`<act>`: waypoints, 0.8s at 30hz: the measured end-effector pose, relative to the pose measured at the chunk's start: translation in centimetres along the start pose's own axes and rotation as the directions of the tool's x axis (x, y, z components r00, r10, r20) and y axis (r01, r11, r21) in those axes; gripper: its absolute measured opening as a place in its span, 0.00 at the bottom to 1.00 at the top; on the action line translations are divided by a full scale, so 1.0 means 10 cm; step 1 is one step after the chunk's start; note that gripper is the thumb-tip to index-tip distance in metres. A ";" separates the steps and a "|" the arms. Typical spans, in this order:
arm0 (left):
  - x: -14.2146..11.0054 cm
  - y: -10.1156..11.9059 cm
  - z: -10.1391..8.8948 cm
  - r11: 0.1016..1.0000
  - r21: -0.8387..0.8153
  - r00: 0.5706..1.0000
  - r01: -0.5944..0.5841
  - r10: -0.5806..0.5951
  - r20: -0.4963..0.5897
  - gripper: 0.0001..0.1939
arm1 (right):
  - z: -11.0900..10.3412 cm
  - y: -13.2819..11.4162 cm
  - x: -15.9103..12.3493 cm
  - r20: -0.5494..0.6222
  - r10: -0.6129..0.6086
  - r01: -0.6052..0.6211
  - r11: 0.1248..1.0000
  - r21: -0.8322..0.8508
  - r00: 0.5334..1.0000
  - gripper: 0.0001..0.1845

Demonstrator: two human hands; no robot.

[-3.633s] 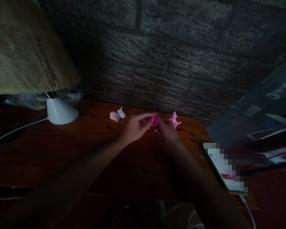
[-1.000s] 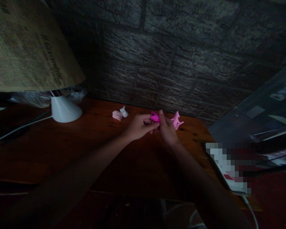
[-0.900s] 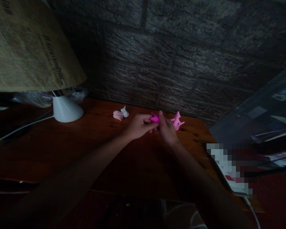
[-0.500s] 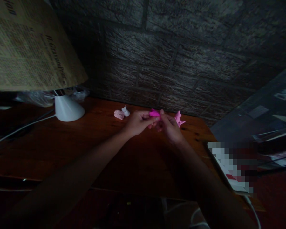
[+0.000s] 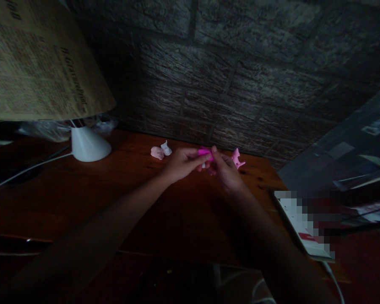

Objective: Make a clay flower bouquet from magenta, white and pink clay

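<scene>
Between my two hands is a bright pink lump (image 5: 205, 153) that looks like soft modelling clay. My left hand (image 5: 187, 162) pinches its left side with thumb and fingers. On its other side, my right hand (image 5: 224, 167) grips it with the thumb on top. A small whitish bit (image 5: 204, 165) shows beneath it between the fingers; I cannot tell what it is. Left of my hands, a pale pink lump (image 5: 157, 153) touches a white lump (image 5: 166, 148) on the table. Just behind my right hand stands a pink pronged piece (image 5: 237, 158), partly hidden.
The wooden table (image 5: 126, 169) runs along a dark brick wall (image 5: 190, 109). A lamp with a white base (image 5: 90, 145) and a newsprint shade (image 5: 50, 71) stands at left, its cable trailing left. At the right edge lies a flat, partly blurred-out device (image 5: 313, 245) with a cable.
The pink clay has been turned or pressed a little between my fingers, and a whitish bit now shows below it. Both hands stay in nearly the same place.
</scene>
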State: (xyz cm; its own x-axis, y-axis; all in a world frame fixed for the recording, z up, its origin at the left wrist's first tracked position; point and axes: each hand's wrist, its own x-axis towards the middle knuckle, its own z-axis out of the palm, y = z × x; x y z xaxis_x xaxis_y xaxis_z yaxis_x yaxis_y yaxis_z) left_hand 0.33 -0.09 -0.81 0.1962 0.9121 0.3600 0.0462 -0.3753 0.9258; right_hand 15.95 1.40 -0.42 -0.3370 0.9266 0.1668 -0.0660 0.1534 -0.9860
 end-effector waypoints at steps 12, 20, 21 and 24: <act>-0.01 0.01 0.00 0.996 0.078 0.997 -0.050 0.055 -0.059 0.14 | -0.03 -0.02 0.01 -0.020 -0.021 0.020 1.000 -0.024 1.000 0.28; -0.01 -0.04 -0.03 0.948 0.248 0.973 -0.202 0.222 -0.059 0.10 | -0.04 0.04 0.04 -0.016 0.032 -0.031 0.997 0.066 0.999 0.29; -0.02 -0.03 -0.02 0.941 0.263 0.970 -0.211 0.235 -0.061 0.11 | -0.04 0.04 0.05 -0.011 0.027 -0.026 0.997 0.071 1.000 0.29; -0.04 -0.02 0.00 0.925 0.304 0.963 -0.229 0.260 -0.065 0.12 | -0.03 0.06 0.05 -0.004 0.027 -0.027 0.993 0.112 1.000 0.29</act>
State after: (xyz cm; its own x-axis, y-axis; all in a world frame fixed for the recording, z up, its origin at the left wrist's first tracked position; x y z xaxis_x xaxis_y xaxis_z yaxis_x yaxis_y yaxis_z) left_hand 0.22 -0.39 -1.11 0.1376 0.7919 0.5950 0.2951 -0.6062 0.7385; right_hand 16.03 2.07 -0.93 -0.3351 0.9318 0.1398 -0.1620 0.0892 -0.9828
